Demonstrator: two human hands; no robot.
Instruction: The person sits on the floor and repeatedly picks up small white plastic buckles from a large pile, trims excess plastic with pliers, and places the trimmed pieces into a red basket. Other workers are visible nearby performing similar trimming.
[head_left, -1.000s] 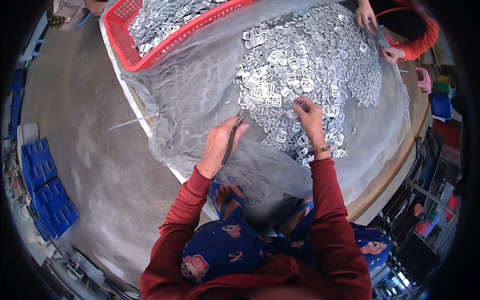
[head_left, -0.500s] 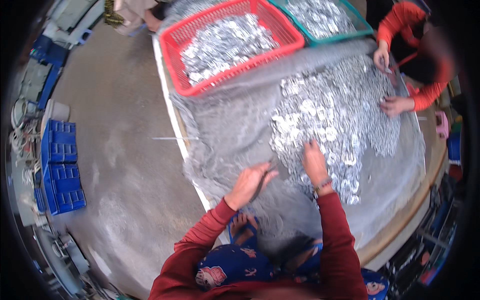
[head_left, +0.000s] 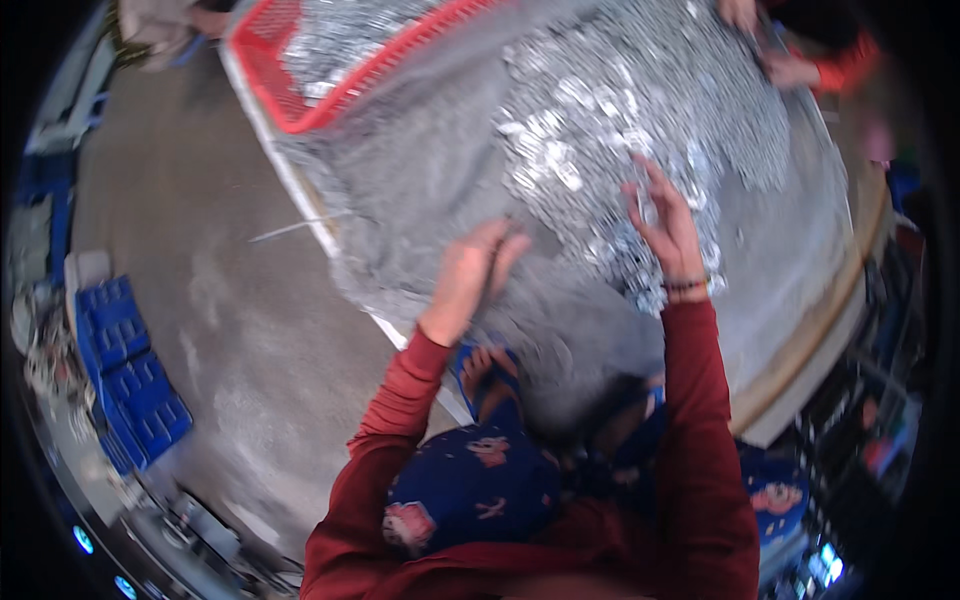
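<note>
A wide heap of small shiny silver metal pieces (head_left: 570, 150) lies on the grey sheet (head_left: 430, 165); their exact kind is too small and blurred to tell. Over the heap's near right part, my right hand (head_left: 672, 235) is open, fingers spread, with nothing clearly held. To the left of the heap, my left hand (head_left: 460, 280) is closed around a slim dark tool (head_left: 492, 265). Motion smears this hand, and the tool's kind does not show.
At the far left of the sheet stands a red plastic basket (head_left: 300, 118) with more silver pieces. A co-worker's hands (head_left: 790, 70) are at the heap's far right. A thin rod (head_left: 290, 229) sticks out over the left edge. Blue bins (head_left: 135, 365) stand on the floor at left.
My view has shifted, so the basket and heap sit higher in the picture. My right hand has lifted from the pieces, its fingers now spread. The left still holds the dark tool.
</note>
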